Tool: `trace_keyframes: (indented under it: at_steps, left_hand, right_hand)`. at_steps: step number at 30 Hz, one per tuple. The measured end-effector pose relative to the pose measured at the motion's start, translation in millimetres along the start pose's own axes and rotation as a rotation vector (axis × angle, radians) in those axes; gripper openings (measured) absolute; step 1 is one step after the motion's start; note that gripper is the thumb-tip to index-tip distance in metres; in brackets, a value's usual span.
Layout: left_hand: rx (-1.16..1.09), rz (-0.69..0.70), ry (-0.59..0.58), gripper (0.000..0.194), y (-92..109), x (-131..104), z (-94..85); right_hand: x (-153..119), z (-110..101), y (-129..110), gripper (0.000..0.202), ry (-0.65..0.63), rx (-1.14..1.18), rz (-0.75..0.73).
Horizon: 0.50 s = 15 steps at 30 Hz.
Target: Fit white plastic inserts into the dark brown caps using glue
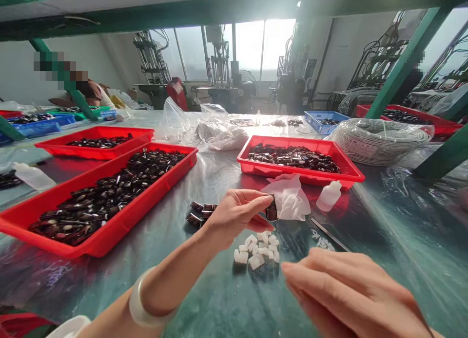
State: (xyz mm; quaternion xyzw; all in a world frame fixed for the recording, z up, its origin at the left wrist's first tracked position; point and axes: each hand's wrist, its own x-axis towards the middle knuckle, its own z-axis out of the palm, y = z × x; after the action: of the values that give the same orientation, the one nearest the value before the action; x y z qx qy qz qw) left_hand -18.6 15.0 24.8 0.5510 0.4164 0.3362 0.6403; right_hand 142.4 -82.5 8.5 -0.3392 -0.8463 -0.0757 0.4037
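Observation:
My left hand (237,212) pinches a small, dark, glossy plastic part (271,209) between thumb and fingers, above the table. My right hand (347,291) is nearer to me at the lower right, slightly blurred, with its fingers pressed together; whatever lies in the pinch, if anything, is hidden. Between the hands is a loose pile of small white blocks (257,250) on the table. Several more dark parts (199,214) lie behind my left wrist. A crumpled white cloth or tissue (291,197) sits just beyond the held part.
Red trays full of dark parts stand at left (146,201), back left (142,132) and ahead (351,172). At right are a small white bottle (329,196), a thin metal strip (329,234), tiny clear pieces (323,243) and a wrapped cable coil (380,140). Green posts (398,60) frame the bench.

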Motion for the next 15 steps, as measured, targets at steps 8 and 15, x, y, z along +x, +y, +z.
trace_keyframes:
  at_steps: [8,15]
  left_hand:
    - [0.017,0.015,0.019,0.029,3,-3,-1.9]
    - [-0.030,-0.031,-0.099,0.031,-1,-7,-0.4]
  right_hand:
    - [-5,-21,127,0.080,0.453,0.153,1.098]
    - [-23,3,149,0.054,0.134,0.468,1.141]
